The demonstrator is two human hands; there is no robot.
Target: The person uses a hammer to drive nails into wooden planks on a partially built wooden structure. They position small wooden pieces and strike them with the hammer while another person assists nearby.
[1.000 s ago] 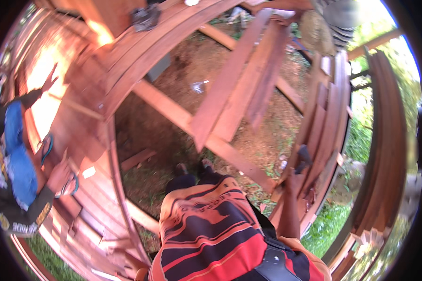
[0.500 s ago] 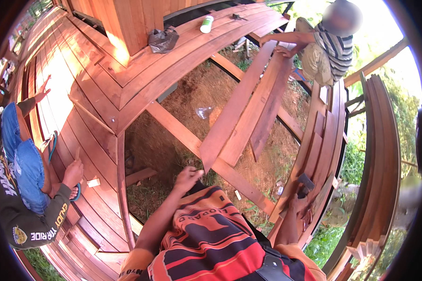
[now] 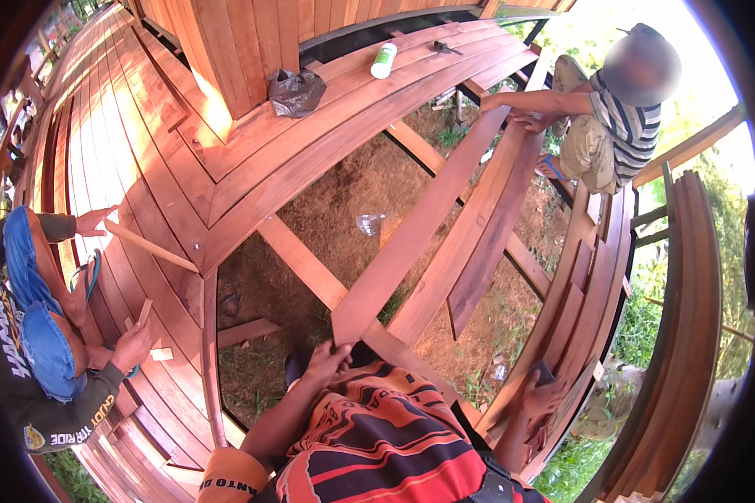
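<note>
A long reddish plank (image 3: 428,226) with an angled near end slants away from me across open joists. My left hand (image 3: 327,362) is closed on its near tip, just in front of my body. The far end lies under the hands of a person crouching at the back right. Two more planks lie alongside: a lighter board (image 3: 461,243) and a darker board (image 3: 497,226). At the right, my right hand (image 3: 538,401) is closed around a small dark block (image 3: 545,375), above boards stacked along the edge. What the block is, I cannot make out.
Bare soil shows below the joists (image 3: 302,260). Finished decking (image 3: 143,201) spreads left, where another person sits with a thin wood strip (image 3: 153,246) nearby. A black plastic bag (image 3: 296,92) and a white-green bottle (image 3: 383,61) stand on the far boards. Stacked planks (image 3: 688,335) rise at right.
My left hand has closed on the plank's tip, and that near end has swung left, away from the lighter board. The seated person's far hand has reached the wood strip.
</note>
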